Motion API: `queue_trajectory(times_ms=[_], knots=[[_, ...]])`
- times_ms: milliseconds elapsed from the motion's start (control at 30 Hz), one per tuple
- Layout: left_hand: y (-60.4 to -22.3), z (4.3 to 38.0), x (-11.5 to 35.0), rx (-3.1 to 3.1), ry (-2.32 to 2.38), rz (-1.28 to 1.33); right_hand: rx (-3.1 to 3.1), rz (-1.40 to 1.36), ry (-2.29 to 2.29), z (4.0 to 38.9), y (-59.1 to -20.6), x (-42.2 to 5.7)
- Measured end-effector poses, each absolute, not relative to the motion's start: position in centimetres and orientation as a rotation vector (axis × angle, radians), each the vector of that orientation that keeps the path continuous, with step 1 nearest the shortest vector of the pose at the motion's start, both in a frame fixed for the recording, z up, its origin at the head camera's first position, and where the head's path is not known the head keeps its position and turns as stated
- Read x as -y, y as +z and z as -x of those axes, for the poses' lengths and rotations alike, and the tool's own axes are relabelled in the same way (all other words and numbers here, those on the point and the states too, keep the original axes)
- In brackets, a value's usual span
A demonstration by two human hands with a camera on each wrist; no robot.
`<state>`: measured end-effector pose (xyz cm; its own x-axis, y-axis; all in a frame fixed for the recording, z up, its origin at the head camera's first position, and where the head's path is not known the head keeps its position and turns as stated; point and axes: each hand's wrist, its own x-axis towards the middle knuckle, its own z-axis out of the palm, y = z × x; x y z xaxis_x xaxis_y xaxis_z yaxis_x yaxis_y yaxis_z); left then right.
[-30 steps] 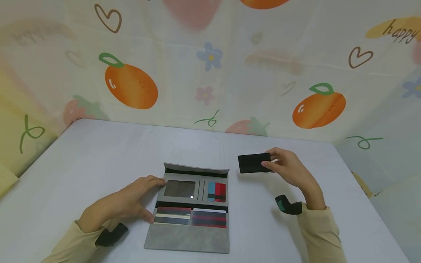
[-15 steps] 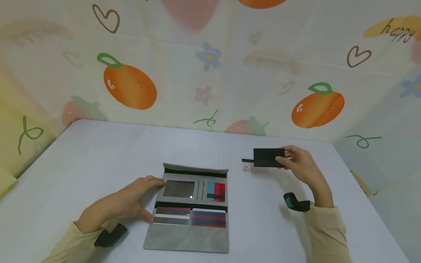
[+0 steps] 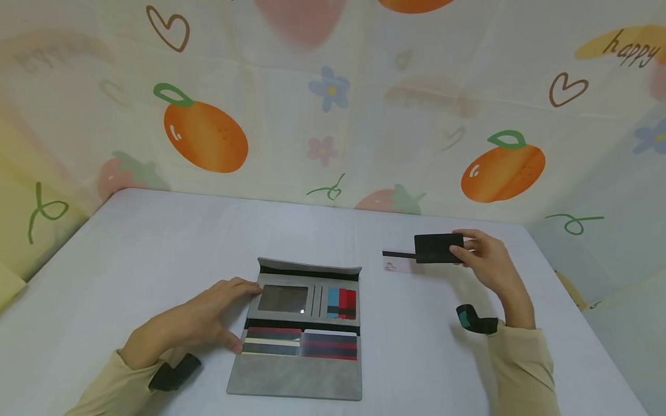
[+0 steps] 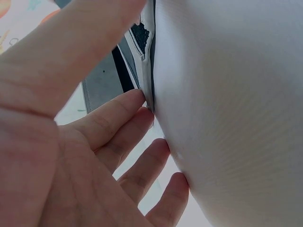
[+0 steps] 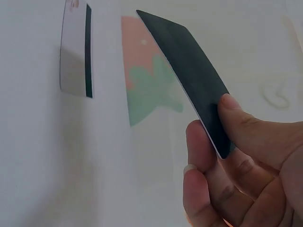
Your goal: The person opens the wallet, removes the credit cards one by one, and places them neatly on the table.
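Note:
A grey wallet (image 3: 295, 377) lies unfolded on the table, with several cards behind its slots and a dark window pocket (image 3: 284, 299) at upper left. My left hand (image 3: 203, 320) rests at its left side, thumb and fingers spread, fingertips on the edge. In the left wrist view the fingers (image 4: 142, 165) lie fairly straight along the white tabletop. Between thumb and fingers, my right hand (image 3: 486, 260) pinches a black card (image 3: 434, 248) by its right end, held above the table. Below and left of it, a white card (image 3: 396, 264) with a black stripe lies flat.
The white table (image 3: 171, 231) ends at the back against a curtain (image 3: 291, 86) printed with oranges, strawberries and hearts. A black wrist mount (image 3: 174, 372) is worn at the left cuff, another black mount (image 3: 476, 320) at the right cuff.
My right hand has moved right with the black card, and the striped white card on the table has come into sight. The left hand and wallet have stayed put.

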<state>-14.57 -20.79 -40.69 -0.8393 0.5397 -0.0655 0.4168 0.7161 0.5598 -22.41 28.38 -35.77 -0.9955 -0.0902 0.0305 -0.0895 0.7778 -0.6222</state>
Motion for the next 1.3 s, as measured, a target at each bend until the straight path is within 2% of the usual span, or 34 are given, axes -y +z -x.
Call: queue_trajectory(times_ms=[1300], knots=[[-40.8,14.8,20.7,-2.688,0.798,-0.753,-2.868,-0.064,-1.188,23.3,-39.8,-31.5]])
